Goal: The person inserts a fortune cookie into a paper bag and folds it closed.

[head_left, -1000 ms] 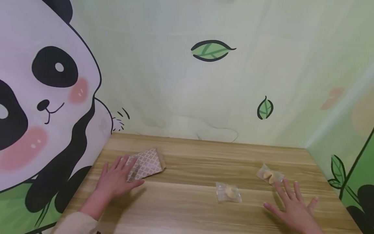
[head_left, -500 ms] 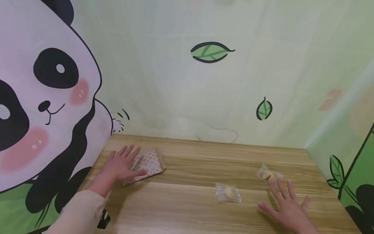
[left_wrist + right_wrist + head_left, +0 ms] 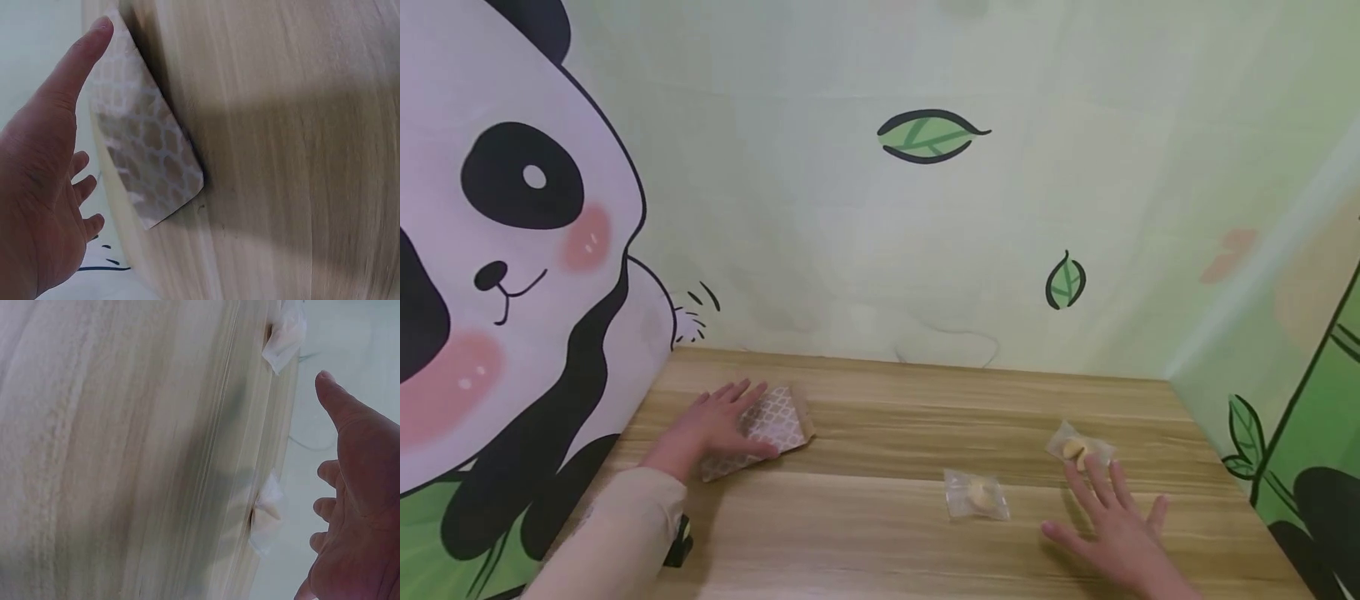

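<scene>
A flat paper bag (image 3: 781,421) with a white lattice pattern on brown lies at the left of the wooden table. My left hand (image 3: 718,425) hovers over its left part, fingers spread and thumb stretched across it. In the left wrist view the thumb overlaps one end of the bag (image 3: 147,134). Two fortune cookies in clear wrappers are on the right half: one nearer the middle (image 3: 981,497), another farther back (image 3: 1075,450). My right hand (image 3: 1116,525) is spread, its fingertips right at the near edge of the back cookie's wrapper. Neither hand grips anything.
The wooden table (image 3: 865,533) ends at a pale green cloth backdrop (image 3: 820,208) printed with a large panda and leaves. A thin drawn-looking line (image 3: 947,336) shows on the backdrop just above the table's back edge.
My left hand has moved right and farther over the paper bag, with more sleeve showing. The right hand has shifted a little left in front of the back cookie. The head view has turned slightly.
</scene>
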The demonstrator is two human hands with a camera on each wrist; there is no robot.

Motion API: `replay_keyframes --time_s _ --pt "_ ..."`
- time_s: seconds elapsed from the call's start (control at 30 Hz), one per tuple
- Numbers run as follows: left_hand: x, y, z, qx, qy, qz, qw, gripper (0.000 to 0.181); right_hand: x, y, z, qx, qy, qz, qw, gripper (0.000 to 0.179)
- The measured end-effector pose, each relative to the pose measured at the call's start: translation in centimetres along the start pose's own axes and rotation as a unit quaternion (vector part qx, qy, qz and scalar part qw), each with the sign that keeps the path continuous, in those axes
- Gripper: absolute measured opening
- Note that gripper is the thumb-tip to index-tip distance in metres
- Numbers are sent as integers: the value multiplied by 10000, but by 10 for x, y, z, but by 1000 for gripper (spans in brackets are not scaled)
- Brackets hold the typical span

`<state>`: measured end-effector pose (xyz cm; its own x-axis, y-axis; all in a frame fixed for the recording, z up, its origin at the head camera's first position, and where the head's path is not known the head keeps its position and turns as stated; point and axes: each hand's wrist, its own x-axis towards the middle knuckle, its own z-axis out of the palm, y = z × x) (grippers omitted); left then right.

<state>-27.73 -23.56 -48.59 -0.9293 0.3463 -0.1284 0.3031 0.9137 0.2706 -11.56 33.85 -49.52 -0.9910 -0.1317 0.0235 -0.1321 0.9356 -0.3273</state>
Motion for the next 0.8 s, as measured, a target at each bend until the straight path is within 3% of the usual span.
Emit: replay_keyframes --time_s 0.3,0.53,0.8 --pt "9 2 19 -292 -141 -222 9992 123 3 -8 7 -132 92 -214 9996 95" --pt "9 0 25 -482 -146 -359 9981 118 6 -15 12 -170 180 -345 9991 92" --pt "5 10 26 -428 47 250 9988 114 8 -19 14 -75 114 -353 9993 93"
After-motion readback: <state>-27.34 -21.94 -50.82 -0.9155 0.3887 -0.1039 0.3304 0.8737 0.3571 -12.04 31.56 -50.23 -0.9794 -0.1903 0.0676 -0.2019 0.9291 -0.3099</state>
